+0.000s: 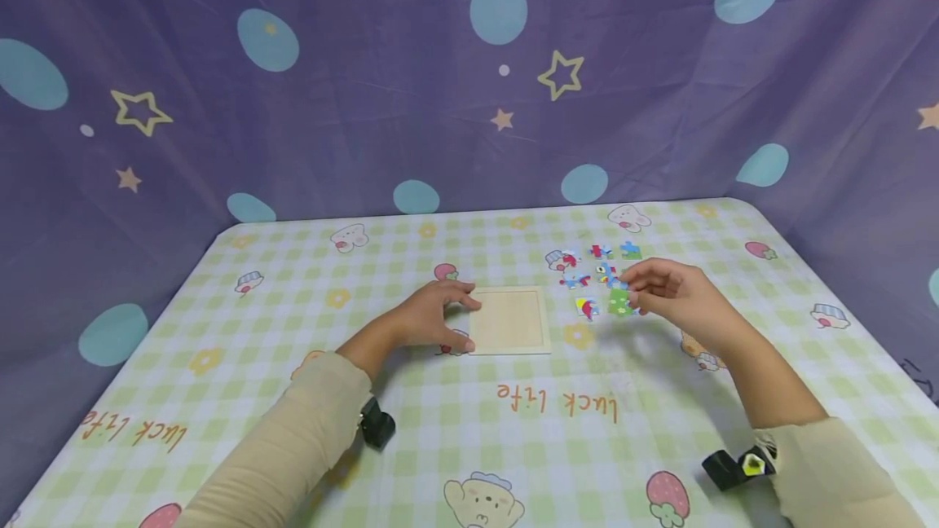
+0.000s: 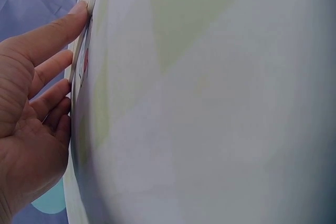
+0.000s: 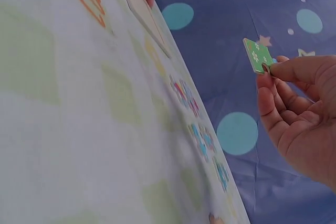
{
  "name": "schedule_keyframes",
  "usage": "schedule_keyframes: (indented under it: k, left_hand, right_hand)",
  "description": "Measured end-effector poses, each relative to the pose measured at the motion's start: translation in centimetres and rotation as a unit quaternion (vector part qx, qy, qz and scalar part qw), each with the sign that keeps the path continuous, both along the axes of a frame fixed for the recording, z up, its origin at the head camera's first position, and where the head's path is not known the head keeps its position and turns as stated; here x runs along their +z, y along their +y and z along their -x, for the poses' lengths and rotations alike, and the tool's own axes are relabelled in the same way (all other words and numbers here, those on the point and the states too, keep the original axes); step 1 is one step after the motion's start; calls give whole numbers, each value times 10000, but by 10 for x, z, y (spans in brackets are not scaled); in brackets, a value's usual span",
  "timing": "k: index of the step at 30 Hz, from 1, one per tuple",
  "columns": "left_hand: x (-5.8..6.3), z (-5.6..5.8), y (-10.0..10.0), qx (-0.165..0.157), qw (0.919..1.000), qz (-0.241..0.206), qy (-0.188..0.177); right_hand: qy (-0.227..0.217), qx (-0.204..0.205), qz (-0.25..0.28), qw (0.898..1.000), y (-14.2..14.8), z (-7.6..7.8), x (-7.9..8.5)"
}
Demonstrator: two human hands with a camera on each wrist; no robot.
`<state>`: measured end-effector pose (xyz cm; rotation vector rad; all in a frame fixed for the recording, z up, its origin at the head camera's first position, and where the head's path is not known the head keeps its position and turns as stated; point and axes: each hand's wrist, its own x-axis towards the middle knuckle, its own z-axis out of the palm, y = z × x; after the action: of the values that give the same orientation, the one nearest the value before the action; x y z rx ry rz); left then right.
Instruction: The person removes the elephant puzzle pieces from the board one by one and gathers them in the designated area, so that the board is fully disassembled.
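Observation:
My right hand (image 1: 671, 296) pinches a green puzzle piece (image 3: 257, 56) with white flowers between thumb and fingertips, raised above the table. Beneath and beyond it lie several loose puzzle pieces (image 1: 599, 252) in blue, red and yellow; the hand hides part of the group. A pale wooden puzzle tray (image 1: 546, 320) with a raised rim lies flat in the middle of the table, bare inside. At its left edge rests my left hand (image 1: 433, 318), thumb near the lower corner and fingers near the upper one, spread apart.
A green-checked cloth with printed figures (image 1: 484, 499) covers the table (image 1: 411, 446). Behind it hangs a purple curtain (image 1: 352, 129) with stars and blue dots. Each wrist wears a small black camera (image 1: 376, 424).

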<state>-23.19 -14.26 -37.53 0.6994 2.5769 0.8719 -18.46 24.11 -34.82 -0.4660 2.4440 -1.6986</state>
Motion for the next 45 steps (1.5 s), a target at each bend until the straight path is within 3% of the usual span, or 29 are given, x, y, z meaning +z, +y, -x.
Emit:
schedule_keyframes:
  k: [12, 19, 27, 38, 45]
  left_hand:
    - [-2, 2, 0, -44, 10000, -21, 27]
    - [-1, 2, 0, -44, 10000, -50, 5]
    - [-1, 2, 0, -12, 10000, -41, 4]
    - [-1, 2, 0, -60, 10000, -59, 15]
    - [0, 1, 0, -68, 9999, -81, 13]
  right_hand:
    - [102, -264, -184, 9994, 26, 6, -9]
    - [-233, -373, -137, 9989, 39, 14, -16]
    - [-380, -505, -747, 9952, 49, 21, -24]
    - [-668, -481, -1083, 9907, 54, 30, -31]
    - [-276, -552, -1878, 9803, 54, 33, -34]
